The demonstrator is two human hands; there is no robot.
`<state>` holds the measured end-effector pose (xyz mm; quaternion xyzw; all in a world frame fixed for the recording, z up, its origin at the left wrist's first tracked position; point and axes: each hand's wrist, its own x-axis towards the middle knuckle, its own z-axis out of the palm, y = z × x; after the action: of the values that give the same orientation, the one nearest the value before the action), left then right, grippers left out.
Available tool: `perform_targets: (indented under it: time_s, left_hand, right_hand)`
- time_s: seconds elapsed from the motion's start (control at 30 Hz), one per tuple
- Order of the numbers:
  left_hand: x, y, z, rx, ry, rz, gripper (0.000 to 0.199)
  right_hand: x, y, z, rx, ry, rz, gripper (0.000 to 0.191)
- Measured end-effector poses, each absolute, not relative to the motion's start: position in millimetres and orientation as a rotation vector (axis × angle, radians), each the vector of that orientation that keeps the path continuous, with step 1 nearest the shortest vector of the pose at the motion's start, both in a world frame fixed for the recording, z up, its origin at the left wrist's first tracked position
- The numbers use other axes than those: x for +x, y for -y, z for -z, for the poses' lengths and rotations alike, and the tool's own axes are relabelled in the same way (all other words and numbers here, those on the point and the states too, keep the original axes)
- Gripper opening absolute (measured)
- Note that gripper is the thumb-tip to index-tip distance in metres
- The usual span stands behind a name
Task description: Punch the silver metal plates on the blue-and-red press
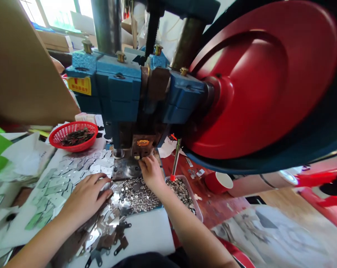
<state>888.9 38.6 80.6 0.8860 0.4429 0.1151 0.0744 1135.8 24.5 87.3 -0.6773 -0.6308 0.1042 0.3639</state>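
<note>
My right hand [151, 174] reaches in under the ram of a blue press [116, 93], its fingertips drawn together at the die block [142, 146]. Whatever they grip there is hidden by the fingers. My left hand [86, 197] rests palm down with thumb and fingers apart, at the border between flat metal plates [59, 182] and a heap of shiny bracket-like pieces [107, 223]. Small round metal studs [139, 193] lie heaped between the hands, in front of the steel bed plate [126, 169].
A red flywheel [269, 85] fills the upper right. At the left stands a red basket [94, 138] with dark metal pieces. Right of my right forearm are a clear tub [199, 213] of small parts, a red-handled rod [176, 160] and a red cup [213, 183].
</note>
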Motion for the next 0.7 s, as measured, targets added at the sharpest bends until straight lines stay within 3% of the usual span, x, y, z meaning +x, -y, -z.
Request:
perform_targets:
  time_s: [0.4,0.57,0.7]
  left_hand:
    - [864.7,-41.8,-82.4,2.548,-1.617,-0.411,0.037]
    - [877.2,-40.0,-76.8,2.613,-1.561,-0.325,0.049]
    - [878.4,-39.0,-72.2,2.584,-1.544,-0.373,0.040]
  right_hand:
    - [1135.2,-47.5,-83.5,-1.758,1.580,-0.368,0.007]
    - [1137.2,-22.6,-80.8,-1.582,1.484,-0.315,0.016]
    - [1134.0,5.5,-82.5,-1.592,1.475,-0.317,0.016]
